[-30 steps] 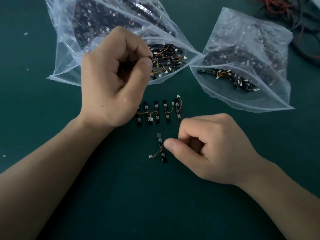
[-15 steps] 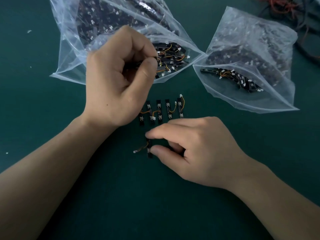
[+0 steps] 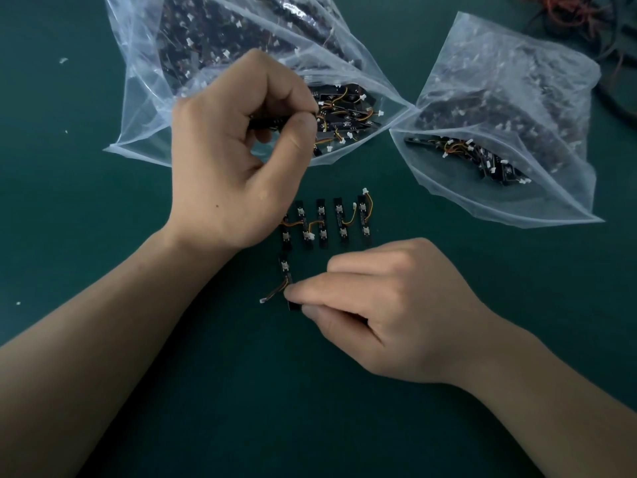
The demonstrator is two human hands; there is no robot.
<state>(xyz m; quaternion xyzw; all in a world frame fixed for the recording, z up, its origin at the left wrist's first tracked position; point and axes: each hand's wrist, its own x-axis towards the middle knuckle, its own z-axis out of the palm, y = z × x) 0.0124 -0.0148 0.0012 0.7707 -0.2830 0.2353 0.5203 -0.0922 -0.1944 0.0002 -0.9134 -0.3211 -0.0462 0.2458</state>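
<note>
- The loose strip [image 3: 285, 267] is pinched at its near end in the right hand's [image 3: 389, 305] grip, low on the desk [image 3: 86, 208] — its wire trails left of the grip.
- A second strip [image 3: 272, 123] is clasped in the left hand [image 3: 234, 157], at the open bag's [image 3: 144, 108] mouth.
- Just beyond the right grip, a row of strips [image 3: 339, 220] is laid out.
- Placing is judged to be the step in hand: the pinched strip would next be aligned at the row's left end — then released.
</note>
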